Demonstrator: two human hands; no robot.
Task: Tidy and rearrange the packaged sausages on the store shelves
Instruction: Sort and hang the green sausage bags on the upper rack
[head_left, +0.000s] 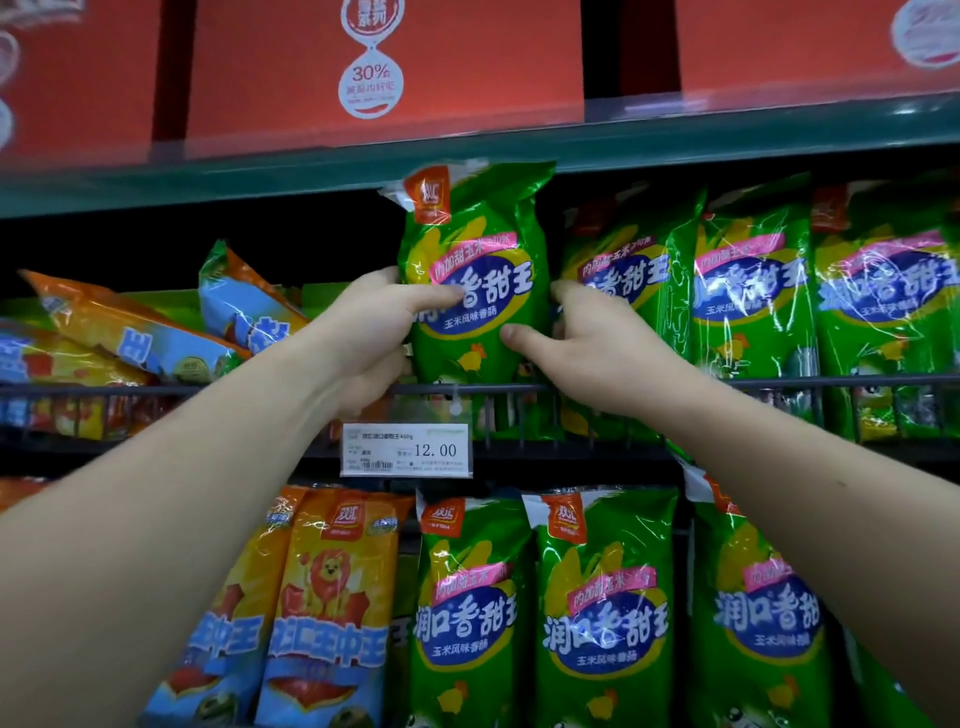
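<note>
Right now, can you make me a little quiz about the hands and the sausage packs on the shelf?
1. True or false: the left hand and the right hand grip the same green pack.
2. The price tag reads: A) 12.00 B) 8.50 C) 30.00
3. Fill in: the tipped-over orange packs lie to the held pack's ____.
Key: 1 true; 2 A; 3 left.

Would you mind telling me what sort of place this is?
Most likely a grocery store aisle: shelves packed with rows of green sausage packs, a price tag reading 12.00 on the rail, and red boxes lined up above.
</note>
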